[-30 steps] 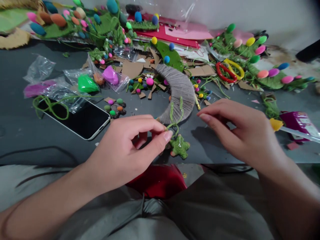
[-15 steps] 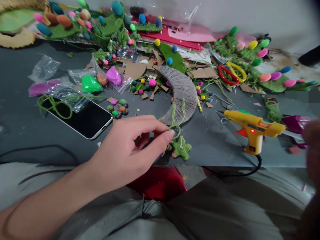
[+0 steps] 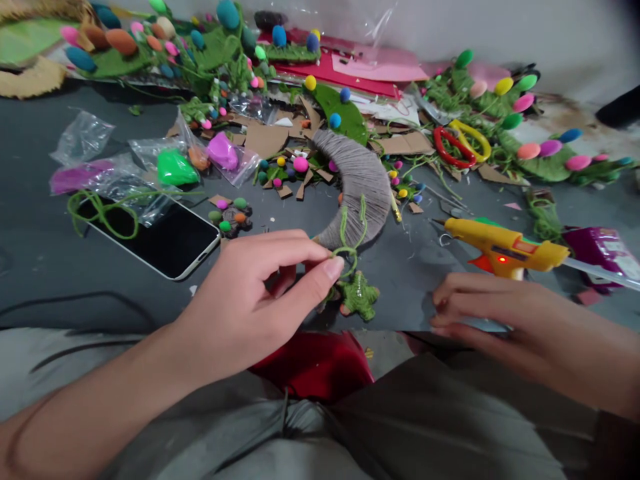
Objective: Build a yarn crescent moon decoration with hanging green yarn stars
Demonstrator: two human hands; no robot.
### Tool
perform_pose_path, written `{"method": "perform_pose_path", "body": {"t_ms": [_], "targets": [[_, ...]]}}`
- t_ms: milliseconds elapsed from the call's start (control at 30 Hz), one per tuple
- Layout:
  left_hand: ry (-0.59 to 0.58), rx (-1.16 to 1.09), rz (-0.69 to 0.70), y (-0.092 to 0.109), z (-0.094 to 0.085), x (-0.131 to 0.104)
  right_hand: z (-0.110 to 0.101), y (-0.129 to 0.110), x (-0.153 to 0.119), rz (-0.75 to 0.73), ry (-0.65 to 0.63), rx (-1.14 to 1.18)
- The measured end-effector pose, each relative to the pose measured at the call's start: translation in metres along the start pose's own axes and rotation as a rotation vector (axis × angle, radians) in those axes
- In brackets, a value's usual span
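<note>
Between its thumb and index finger, my left hand (image 3: 273, 303) pinches a loop of green yarn (image 3: 351, 252). The loose yarn ends lie over a crescent wrapped in grey yarn (image 3: 367, 190). A green yarn-wrapped star (image 3: 359, 295) sits just below the pinched loop, near the table edge; whether the yarn is attached to it I cannot see. My right hand (image 3: 505, 323) hovers at the table edge with loosely bent fingers and nothing visible in them. Behind it stands a yellow glue gun (image 3: 505, 245), its red light on and its handle partly hidden by the hand.
Left of the hands lie a phone (image 3: 175, 243), a green yarn piece and bags of coloured clay (image 3: 177, 167). Red and yellow scissors (image 3: 454, 147), cardboard scraps (image 3: 267, 139) and green leaves with coloured balls (image 3: 215, 50) crowd the back. A purple packet (image 3: 595, 247) is at right.
My right hand has come in from the right edge to a place in front of the glue gun. My left hand keeps its pinch on the yarn, nearly unmoved.
</note>
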State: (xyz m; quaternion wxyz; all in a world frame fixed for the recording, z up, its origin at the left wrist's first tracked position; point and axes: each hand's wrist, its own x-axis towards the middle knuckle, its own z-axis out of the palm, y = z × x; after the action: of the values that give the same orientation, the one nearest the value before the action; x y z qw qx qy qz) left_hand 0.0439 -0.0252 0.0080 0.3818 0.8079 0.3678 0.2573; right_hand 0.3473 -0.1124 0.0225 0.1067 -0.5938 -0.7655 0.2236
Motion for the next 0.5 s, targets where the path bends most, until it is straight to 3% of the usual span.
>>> {"method": "perform_pose_path", "body": {"t_ms": [67,133,267,500], "targets": [[-0.017,-0.002,-0.002,-0.001,0.001,0.000,0.001,-0.004,0.015,-0.013,-0.167,0.028],[-0.029,0.000,0.004,-0.002,0.004,0.000,0.003,-0.008,0.021,-0.030,-0.244,0.100],[-0.033,-0.013,0.054,-0.003,0.008,0.001,0.012,-0.025,0.031,0.036,-0.168,0.393],[-0.117,0.006,0.107,-0.003,0.015,-0.003,0.036,-0.054,0.048,0.243,-0.231,0.982]]}}
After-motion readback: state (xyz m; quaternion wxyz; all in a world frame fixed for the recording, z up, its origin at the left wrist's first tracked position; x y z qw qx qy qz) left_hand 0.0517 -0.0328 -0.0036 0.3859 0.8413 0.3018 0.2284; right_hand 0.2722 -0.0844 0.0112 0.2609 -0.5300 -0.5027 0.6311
